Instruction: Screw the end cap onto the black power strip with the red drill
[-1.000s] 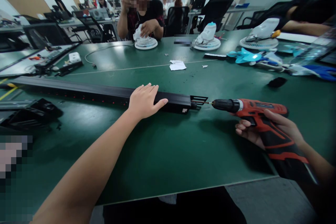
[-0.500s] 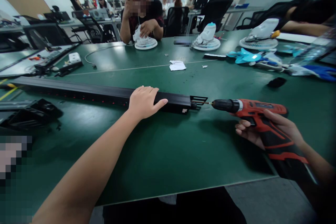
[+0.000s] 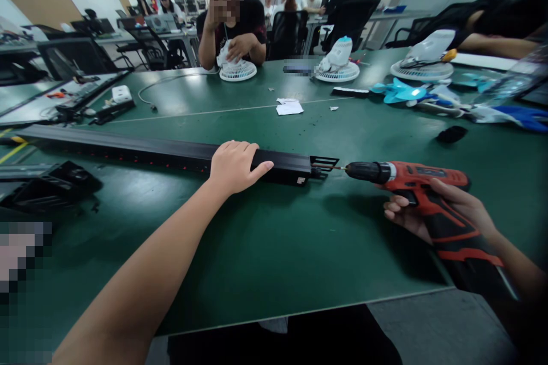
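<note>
A long black bar-shaped housing lies across the green table, with small red dots along its near side. Over its right part my left hand is closed, fingers across the top and thumb pointing right. At the right end a slotted black bracket sticks out. My right hand grips a red and black cordless drill by its handle, index finger at the trigger. The drill's long thin bit points left into the bracket area; its tip is too small to make out.
Across the table a person handles a white fan part. More white fan parts stand to the right, near blue plastic wrapping. White paper lies mid-table. Black parts lie at left. The table's front edge is close.
My hands, the drill and the black housing show no visible movement. Across the table, the person's head and raised hand have shifted slightly left; a standing person in the far background has moved right.
</note>
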Demonstrator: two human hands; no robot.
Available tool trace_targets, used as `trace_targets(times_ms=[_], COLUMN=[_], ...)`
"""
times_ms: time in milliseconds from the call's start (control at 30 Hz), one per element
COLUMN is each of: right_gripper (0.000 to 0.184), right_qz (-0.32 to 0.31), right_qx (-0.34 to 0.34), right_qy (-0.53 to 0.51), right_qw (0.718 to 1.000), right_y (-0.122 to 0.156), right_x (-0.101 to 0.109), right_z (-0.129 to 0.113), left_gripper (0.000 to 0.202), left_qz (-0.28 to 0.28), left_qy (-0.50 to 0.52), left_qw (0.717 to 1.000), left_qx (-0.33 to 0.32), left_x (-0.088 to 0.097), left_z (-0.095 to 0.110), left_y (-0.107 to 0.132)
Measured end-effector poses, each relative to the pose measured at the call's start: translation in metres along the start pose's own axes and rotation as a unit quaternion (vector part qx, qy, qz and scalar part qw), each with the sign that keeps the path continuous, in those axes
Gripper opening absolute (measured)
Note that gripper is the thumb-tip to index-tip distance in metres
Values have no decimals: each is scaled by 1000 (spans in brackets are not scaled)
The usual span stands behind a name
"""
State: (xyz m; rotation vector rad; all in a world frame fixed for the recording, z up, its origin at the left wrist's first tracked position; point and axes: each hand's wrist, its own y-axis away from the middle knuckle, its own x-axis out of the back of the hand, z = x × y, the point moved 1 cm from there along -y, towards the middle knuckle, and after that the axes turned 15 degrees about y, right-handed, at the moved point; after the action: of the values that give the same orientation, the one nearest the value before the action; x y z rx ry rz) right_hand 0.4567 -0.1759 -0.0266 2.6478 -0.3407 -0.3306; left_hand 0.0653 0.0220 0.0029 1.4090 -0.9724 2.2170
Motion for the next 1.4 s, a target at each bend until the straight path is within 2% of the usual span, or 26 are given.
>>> trace_targets(times_ms=[167,600,933,1133,1400], right_gripper=[48,46,42,44,44], right_qz=[12,-3,12,-15,7], right_qx=[-25,-15,-25,-6,-21], right_qy=[-18,-16,-33,-5,-27], right_qw=[999,1000,999,1000,999], right_y=[0,-1,0,0,-2], right_x=[0,3,1,0,2], right_z=[0,1,1,0,1], left_gripper=[74,74,76,72,73], left_qz=[8,10,17,23,19], left_qy=[-3,0,0,-2,2], left_qw=[1000,1000,1000,1000,1000], left_qx=[-2,5,-6,-9,-6], left_x=[-1,-1,0,-1,-1], left_z=[-1,0,0,0,-1], left_y=[0,1,1,1,1])
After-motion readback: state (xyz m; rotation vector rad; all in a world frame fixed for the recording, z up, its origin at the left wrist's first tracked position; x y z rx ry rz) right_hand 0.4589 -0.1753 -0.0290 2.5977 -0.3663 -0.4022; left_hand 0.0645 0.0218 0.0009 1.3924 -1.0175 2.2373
